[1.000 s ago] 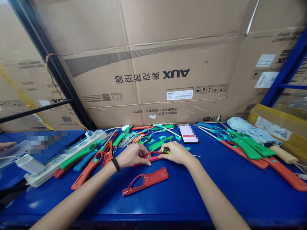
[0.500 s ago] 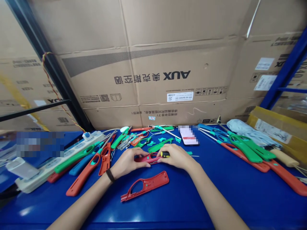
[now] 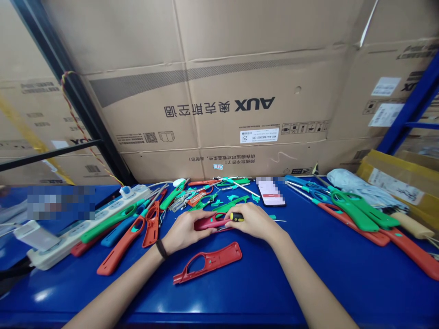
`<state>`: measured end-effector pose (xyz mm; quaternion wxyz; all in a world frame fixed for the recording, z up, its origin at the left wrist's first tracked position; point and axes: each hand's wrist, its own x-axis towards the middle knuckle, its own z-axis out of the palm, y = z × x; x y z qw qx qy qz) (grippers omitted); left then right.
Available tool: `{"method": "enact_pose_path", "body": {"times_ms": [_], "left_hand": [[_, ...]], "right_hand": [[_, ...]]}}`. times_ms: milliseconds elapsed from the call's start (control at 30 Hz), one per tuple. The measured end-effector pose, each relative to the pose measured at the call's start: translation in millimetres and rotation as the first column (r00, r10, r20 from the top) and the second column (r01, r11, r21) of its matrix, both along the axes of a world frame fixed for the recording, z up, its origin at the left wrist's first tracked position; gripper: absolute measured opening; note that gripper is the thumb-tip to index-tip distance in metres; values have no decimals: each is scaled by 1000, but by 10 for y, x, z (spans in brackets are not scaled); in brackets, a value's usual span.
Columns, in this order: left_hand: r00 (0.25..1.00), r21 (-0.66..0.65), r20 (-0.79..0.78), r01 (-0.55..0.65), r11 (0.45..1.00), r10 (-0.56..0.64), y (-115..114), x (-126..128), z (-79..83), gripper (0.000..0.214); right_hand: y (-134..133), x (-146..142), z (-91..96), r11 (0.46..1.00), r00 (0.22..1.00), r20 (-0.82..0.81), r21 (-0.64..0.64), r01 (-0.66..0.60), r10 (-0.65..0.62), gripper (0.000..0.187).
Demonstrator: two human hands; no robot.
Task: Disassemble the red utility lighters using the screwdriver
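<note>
My left hand [image 3: 184,230] is closed around a red plastic lighter shell [image 3: 206,223], holding it just above the blue table [image 3: 308,274]. My right hand [image 3: 255,222] grips a small screwdriver with a yellow and black handle [image 3: 236,216], its tip lying against the same red shell. A second red shell half [image 3: 209,263] lies open side up on the table right in front of my hands. Green shell pieces [image 3: 233,203] rest just behind them.
Long red, green and blue lighters lie at the left [image 3: 120,237] and at the right [image 3: 356,214]. A white power strip [image 3: 85,228] sits far left, a phone [image 3: 270,193] behind my hands. Cardboard boxes [image 3: 219,105] wall the back; a yellow-taped box [image 3: 401,183] stands right.
My left hand turned from lying flat over the red shell to gripping it and lifting it slightly. My right hand stayed on the screwdriver beside it.
</note>
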<state>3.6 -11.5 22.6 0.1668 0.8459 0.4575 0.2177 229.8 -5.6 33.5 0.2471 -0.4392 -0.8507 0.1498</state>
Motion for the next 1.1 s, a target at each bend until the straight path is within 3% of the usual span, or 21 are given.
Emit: {"method": "enact_pose_path", "body": {"times_ms": [400,800,1100], "left_hand": [[1000,1,4,-16,1000,16,-2,25,-18,42],[981,-181,167,-66,981,97,-8,77,-53,44],[976,-341,210,23,940,52,39,58,-3,48]], "right_hand": [[4,9,8,999,999,41,-45,-8,10,11],[18,9,-17,995,998,60,-101,16,-10,13],[36,-4,-65,994,998,55,-109,26,-21,12]]}}
